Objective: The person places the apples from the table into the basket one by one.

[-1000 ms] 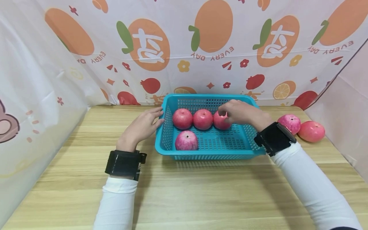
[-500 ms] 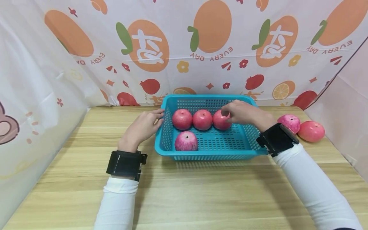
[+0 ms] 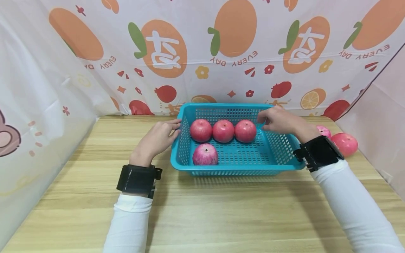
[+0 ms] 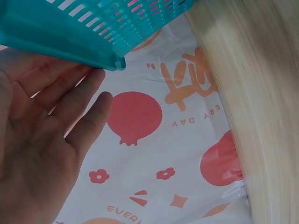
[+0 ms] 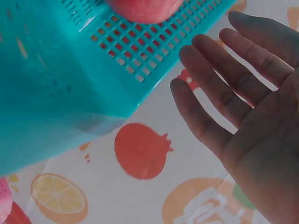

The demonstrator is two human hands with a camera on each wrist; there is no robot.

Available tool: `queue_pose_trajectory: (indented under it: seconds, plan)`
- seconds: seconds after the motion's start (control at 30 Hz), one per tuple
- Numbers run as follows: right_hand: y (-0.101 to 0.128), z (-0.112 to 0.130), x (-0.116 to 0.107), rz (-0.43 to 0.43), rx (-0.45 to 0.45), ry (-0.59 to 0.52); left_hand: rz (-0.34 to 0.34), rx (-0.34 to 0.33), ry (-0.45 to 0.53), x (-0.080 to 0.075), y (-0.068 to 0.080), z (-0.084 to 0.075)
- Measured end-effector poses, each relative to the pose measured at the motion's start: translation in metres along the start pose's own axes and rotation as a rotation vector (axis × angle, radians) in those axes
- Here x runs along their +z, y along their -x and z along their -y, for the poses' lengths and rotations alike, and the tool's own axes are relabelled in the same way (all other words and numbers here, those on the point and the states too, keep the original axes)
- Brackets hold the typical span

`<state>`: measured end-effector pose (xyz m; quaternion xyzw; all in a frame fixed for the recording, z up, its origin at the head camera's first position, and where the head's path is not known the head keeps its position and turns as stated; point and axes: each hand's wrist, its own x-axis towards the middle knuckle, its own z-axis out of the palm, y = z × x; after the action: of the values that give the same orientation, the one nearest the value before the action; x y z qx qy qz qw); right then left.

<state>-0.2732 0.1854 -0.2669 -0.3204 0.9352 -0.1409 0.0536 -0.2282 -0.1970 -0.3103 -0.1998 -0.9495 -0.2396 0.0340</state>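
A blue plastic basket (image 3: 227, 168) holds three red apples in a row along its back: a left apple (image 3: 200, 130), a middle apple (image 3: 223, 131) and a right apple (image 3: 245, 131). In front of the left one lies a purple-pink streaked round fruit (image 3: 205, 154). My left hand (image 3: 158, 140) touches the basket's left rim with relaxed fingers; the left wrist view shows the fingertips (image 4: 96, 77) at the rim. Over the basket's back right part, my right hand (image 3: 282, 120) is apart from the right apple. Its spread fingers (image 5: 224, 72) hold nothing in the right wrist view.
Right of the basket, a pink oval fruit (image 3: 344, 143) and a streaked fruit (image 3: 324, 131), partly hidden by my right arm, lie on the wooden table (image 3: 221, 214). A fruit-print curtain (image 3: 231, 80) hangs behind the table's far edge.
My right hand has let go of the right apple and moved right, off it. The apple stays in the row. The left hand remains at the basket's left rim.
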Motion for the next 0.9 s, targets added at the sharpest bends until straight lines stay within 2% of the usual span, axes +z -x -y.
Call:
queue_pose_trajectory:
  seconds: [0.17, 0.57, 0.9]
  plan:
    - [0.004, -0.005, -0.005, -0.023, 0.019, 0.011, 0.002, -0.008, -0.003, -0.001, 0.000, -0.001]
    - [0.012, -0.013, -0.010, -0.006, 0.079, 0.036, 0.006, -0.008, -0.006, -0.002, 0.000, -0.001]
    - [0.019, -0.026, -0.010, 0.008, 0.062, 0.026, 0.013, -0.007, -0.007, -0.002, 0.001, -0.001]
